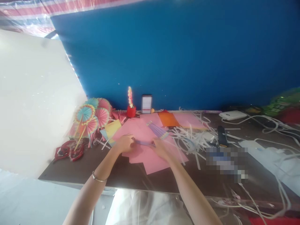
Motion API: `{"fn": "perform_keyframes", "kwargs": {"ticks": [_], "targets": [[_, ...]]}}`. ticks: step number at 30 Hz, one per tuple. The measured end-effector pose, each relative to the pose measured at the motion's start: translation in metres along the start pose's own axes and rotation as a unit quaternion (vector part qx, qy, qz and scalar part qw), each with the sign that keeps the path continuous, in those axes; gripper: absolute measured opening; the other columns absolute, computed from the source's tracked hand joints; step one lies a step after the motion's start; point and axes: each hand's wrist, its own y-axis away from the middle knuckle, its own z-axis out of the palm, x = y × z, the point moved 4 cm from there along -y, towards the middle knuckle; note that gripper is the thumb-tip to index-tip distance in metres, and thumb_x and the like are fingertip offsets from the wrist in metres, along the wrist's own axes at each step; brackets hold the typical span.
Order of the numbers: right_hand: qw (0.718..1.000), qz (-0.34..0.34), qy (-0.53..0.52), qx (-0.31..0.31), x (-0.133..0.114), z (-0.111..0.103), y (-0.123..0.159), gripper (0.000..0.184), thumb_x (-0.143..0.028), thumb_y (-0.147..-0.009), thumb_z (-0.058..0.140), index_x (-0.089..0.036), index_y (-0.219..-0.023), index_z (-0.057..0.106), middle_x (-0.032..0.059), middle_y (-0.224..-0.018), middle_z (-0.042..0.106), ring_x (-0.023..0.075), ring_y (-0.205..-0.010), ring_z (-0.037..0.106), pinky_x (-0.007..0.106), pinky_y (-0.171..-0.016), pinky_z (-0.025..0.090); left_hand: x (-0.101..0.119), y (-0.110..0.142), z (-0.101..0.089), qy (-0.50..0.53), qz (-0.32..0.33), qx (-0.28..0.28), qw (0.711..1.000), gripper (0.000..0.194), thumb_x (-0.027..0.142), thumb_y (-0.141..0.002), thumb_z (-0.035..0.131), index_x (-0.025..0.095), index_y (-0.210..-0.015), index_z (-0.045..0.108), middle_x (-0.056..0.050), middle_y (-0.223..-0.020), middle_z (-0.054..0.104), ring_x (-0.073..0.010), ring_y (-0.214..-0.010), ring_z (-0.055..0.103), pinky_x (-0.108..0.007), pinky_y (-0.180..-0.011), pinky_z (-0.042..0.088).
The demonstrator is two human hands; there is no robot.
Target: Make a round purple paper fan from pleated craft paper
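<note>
Fans [84,114] of folded paper are clustered at the left end of the table [70,172]. One end of a narrow purple strip [143,143] is gripped by the left hand [126,143]; the strip is held across pink sheets [154,162], and its other end is pinched by the right hand [161,147]. Farther right, white paper strips [189,139] are heaped loosely.

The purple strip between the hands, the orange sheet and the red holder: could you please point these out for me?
Purple strip [143,143]: head view, middle of its visible length.
Orange sheet [168,119]: head view, middle of its visible face.
Red holder [131,112]: head view, front of its wall.
</note>
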Motion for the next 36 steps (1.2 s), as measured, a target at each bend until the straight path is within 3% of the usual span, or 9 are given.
{"fn": "perform_keyframes", "kwargs": {"ticks": [3, 6, 9, 11, 17, 23, 28, 36], "targets": [[0.999, -0.031, 0.037, 0.004, -0.012, -0.007, 0.002, 0.006, -0.02, -0.082, 0.054, -0.016, -0.077, 0.055, 0.007, -0.086, 0.06, 0.0195, -0.081, 0.054, 0.027, -0.069, 0.037, -0.007, 0.0, 0.001, 0.059, -0.018, 0.061, 0.996, 0.017, 0.029, -0.081, 0.052, 0.017, -0.079, 0.064, -0.007, -0.095, 0.061, -0.018, -0.091, 0.054, -0.031, -0.081, 0.044], [0.997, -0.054, 0.044, 0.02, -0.022, -0.014, 0.002, 0.012, -0.015, -0.085, 0.046, -0.018, -0.077, 0.054, 0.0055, -0.082, 0.061, 0.0182, -0.078, 0.054, 0.027, -0.072, 0.036, -0.016, 0.0, 0.002, 0.094, -0.055, 0.096, 0.99, 0.026, 0.036, -0.08, 0.055, 0.016, -0.095, 0.06, -0.006, -0.095, 0.062, -0.0178, -0.089, 0.054, -0.032, -0.08, 0.045], [0.994, -0.082, 0.055, 0.039, -0.024, -0.015, 0.002, 0.017, -0.015, -0.088, 0.042, -0.019, -0.078, 0.055, 0.0054, -0.082, 0.062, 0.0184, -0.077, 0.053, 0.028, -0.073, 0.036, -0.017, 0.0, -0.001, 0.052, -0.041, 0.124, 0.99, 0.042, 0.039, -0.078, 0.058, 0.017, -0.113, 0.054, -0.009, -0.107, 0.06, -0.0209, -0.101, 0.05, -0.037, -0.09, 0.04], [0.99, -0.109, 0.075, 0.057, -0.023, -0.013, 0.001, 0.017, -0.017, -0.089, 0.041, -0.019, -0.08, 0.056, 0.0066, -0.083, 0.062, 0.0199, -0.078, 0.053, 0.03, -0.074, 0.036, -0.01, 0.0, -0.005, 0.009, -0.015, 0.137, 0.99, 0.041, 0.04, -0.079, 0.057, 0.021, -0.115, 0.055, -0.009, -0.114, 0.056, -0.0227, -0.109, 0.045, -0.04, -0.095, 0.034], [0.976, -0.178, 0.088, 0.089, -0.023, -0.009, 0.0, 0.018, -0.018, -0.089, 0.042, -0.018, -0.079, 0.057, 0.0073, -0.082, 0.062, 0.0214, -0.08, 0.052, 0.032, -0.076, 0.037, 0.011, -0.004, -0.005, -0.037, 0.04, 0.095, 0.994, 0.029, 0.037, -0.086, 0.048, 0.02, -0.106, 0.058, -0.007, -0.1, 0.06, -0.0197, -0.099, 0.05, -0.037, -0.092, 0.034], [0.972, -0.203, 0.07, 0.092, -0.025, -0.012, 0.001, 0.02, -0.016, -0.09, 0.042, -0.018, -0.083, 0.061, 0.0079, -0.086, 0.065, 0.0214, -0.081, 0.056, 0.035, -0.08, 0.039, 0.012, -0.004, 0.0, -0.092, 0.045, 0.077, 0.992, 0.022, 0.022, -0.09, 0.038, 0.017, -0.094, 0.059, -0.006, -0.081, 0.057, -0.0175, -0.08, 0.053, -0.03, -0.071, 0.04], [0.974, -0.196, 0.074, 0.085, -0.023, -0.015, 0.003, 0.03, -0.007, -0.084, 0.04, -0.02, -0.098, 0.062, 0.0066, -0.095, 0.066, 0.0212, -0.09, 0.057, 0.037, -0.085, 0.041, 0.012, -0.003, 0.001, -0.116, 0.047, 0.063, 0.99, 0.02, 0.015, -0.089, 0.038, 0.016, -0.096, 0.057, -0.008, -0.085, 0.055, -0.0184, -0.082, 0.053, -0.03, -0.07, 0.042], [0.983, -0.163, 0.058, 0.064, -0.018, -0.022, 0.003, 0.045, 0.004, -0.075, 0.037, -0.02, -0.102, 0.063, 0.0065, -0.105, 0.065, 0.0216, -0.097, 0.058, 0.036, -0.089, 0.042, -0.009, -0.003, 0.003, -0.094, -0.003, 0.026, 0.995, 0.021, 0.024, -0.089, 0.041, 0.016, -0.092, 0.061, -0.006, -0.085, 0.063, -0.0176, -0.079, 0.059, -0.029, -0.072, 0.044]]}}
